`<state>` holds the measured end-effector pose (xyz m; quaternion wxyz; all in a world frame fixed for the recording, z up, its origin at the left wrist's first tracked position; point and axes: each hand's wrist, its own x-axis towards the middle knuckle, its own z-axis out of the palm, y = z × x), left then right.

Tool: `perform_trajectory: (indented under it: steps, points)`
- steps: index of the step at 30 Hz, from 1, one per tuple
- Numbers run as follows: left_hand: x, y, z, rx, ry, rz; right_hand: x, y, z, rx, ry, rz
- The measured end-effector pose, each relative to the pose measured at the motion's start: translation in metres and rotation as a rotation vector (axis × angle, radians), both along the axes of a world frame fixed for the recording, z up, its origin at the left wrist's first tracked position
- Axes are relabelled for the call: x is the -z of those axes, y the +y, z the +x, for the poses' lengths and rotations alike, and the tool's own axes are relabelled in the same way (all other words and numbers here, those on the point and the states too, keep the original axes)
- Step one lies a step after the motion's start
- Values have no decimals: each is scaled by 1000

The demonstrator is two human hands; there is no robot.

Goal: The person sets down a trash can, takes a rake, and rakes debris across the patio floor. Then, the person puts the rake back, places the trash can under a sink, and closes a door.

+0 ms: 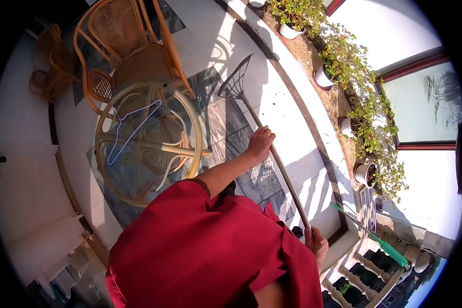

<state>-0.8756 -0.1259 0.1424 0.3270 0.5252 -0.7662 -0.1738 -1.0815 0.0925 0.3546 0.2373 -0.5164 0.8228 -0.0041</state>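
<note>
A long metal pole (284, 174) runs diagonally through the middle of the view, with a dark, slotted, fan-shaped head (234, 83) at its far end, over the tiled floor. My left hand (262, 142) is closed around the pole's upper half, its forearm reaching out of a red sleeve. Lower down, near the pole's near end, my right hand (316, 242) is wrapped round it, partly hidden by the red cloth. Small dark specks (276, 102) lie on the sunlit floor to the right of the head.
A round glass-topped table (196, 154) bearing a hanger (119, 138) stands left, with a rattan chair (138, 66) behind it. Potted plants (323, 78) line a raised ledge on the right. A green-handled tool (390, 251) leans near the balustrade (362, 281) at lower right.
</note>
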Motion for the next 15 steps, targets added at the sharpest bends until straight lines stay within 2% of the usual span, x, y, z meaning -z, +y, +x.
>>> perform_trajectory:
  steps: [2, 3, 4, 6, 7, 10, 11, 12, 14, 15]
  points:
    - [17, -25, 6, -12, -38, 2, 34, -35, -16, -25, 66, 34]
    - [21, -38, 14, -11, -70, 8, 72, -40, -40, 30, -49, -17]
    - [24, -50, 24, -9, -105, 7, 76, -61, -38, 27, -48, 53]
    - [36, -72, 51, -5, -163, 113, 86, -110, -34, 24, -46, 175]
    - [37, -81, 68, -8, -194, 191, 119, -121, -58, 13, -114, 149]
    - [47, -104, 124, -106, -310, 416, 127, -198, -54, -124, -106, 111]
    - [56, -109, 145, -150, -355, 490, 104, -243, -32, -230, -21, 186]
    - [65, -110, 166, -195, -398, 570, 110, -280, -23, -251, -29, 174]
    - [57, -110, 199, -309, -319, 737, 118, -344, -13, -300, -41, 162]
    - [50, -108, 210, -445, -244, 816, 123, -377, -7, -343, -84, 122]
